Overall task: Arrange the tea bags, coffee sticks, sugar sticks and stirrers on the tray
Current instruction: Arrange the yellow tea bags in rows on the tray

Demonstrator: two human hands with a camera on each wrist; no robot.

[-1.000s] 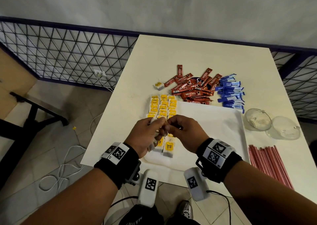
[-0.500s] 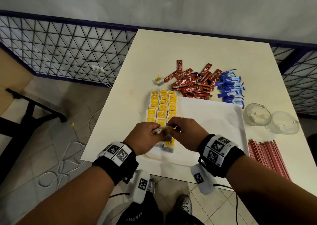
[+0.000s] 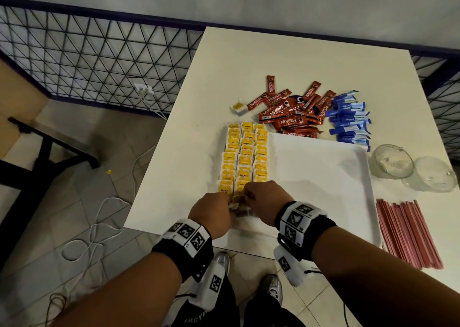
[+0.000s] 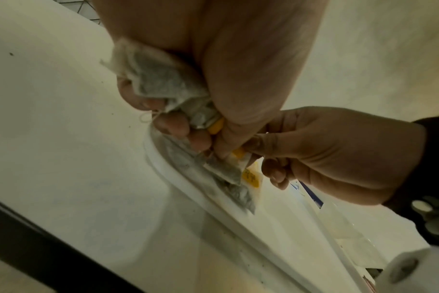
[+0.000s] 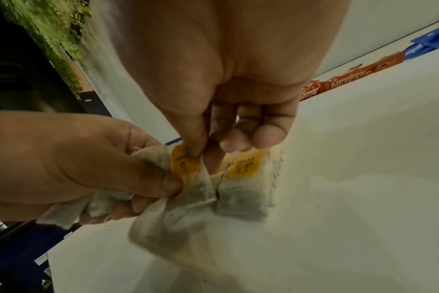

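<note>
Yellow-tagged tea bags [image 3: 245,157] lie in three rows along the left side of the white tray [image 3: 321,177]. At the rows' near end my left hand [image 3: 232,206] grips a small bunch of tea bags [image 4: 158,79]. My right hand [image 3: 245,197] pinches the yellow tag of one tea bag [image 5: 186,164] from that bunch, right beside a laid tea bag [image 5: 243,166]. Red coffee sticks [image 3: 291,112] and blue sugar sticks [image 3: 348,120] lie in piles beyond the tray. Red stirrers [image 3: 408,234] lie to the right of it.
One stray tea bag [image 3: 239,107] lies on the table left of the coffee pile. Two glass cups [image 3: 390,162] [image 3: 433,174] stand right of the tray. The tray's middle and right part is bare white. The table's left edge drops to a tiled floor with cables.
Both hands, still together on the tea bags, have come down towards the near end of the rows on the tray. The view has tilted slightly.
</note>
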